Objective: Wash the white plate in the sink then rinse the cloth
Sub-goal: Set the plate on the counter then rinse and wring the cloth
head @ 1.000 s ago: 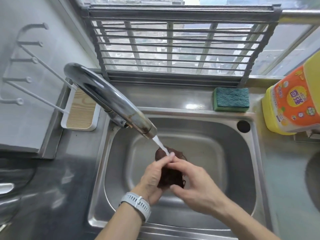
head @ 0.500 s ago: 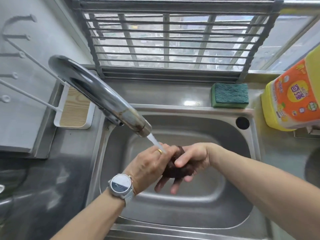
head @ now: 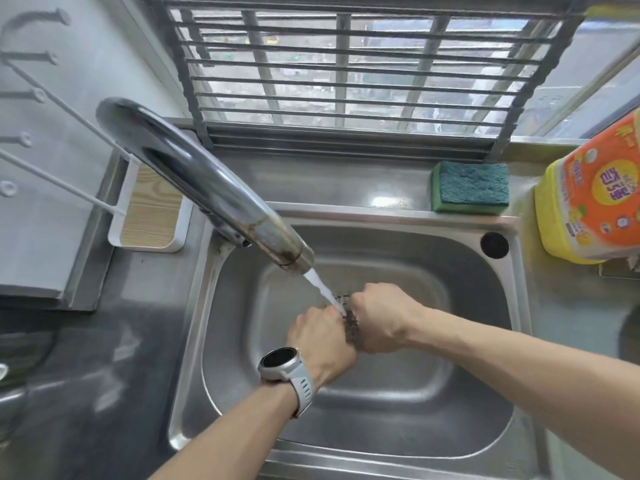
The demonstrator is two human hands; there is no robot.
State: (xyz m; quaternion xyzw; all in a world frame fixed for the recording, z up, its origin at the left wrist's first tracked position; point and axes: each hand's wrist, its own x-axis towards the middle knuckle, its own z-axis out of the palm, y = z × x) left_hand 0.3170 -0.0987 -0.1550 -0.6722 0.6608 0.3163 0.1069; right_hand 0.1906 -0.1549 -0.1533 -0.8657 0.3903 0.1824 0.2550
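Both hands are closed into fists round the dark cloth point(head: 352, 325), which shows only as a thin strip squeezed between them over the middle of the sink point(head: 460, 403). The left hand point(head: 320, 332), with a grey watch point(head: 285, 370) on its wrist, grips the cloth's near end; the right hand point(head: 381, 318) grips the far end, knuckles up. How the fingers lie underneath is hidden, so the hold looks like a wringing one, though that cannot be told for certain. Water point(head: 323, 289) runs from the tap point(head: 214, 188) onto the cloth just where the hands meet. On the ledge behind the sink lies a green sponge point(head: 471, 185), and a yellow bottle point(head: 588, 195) stands at the right.
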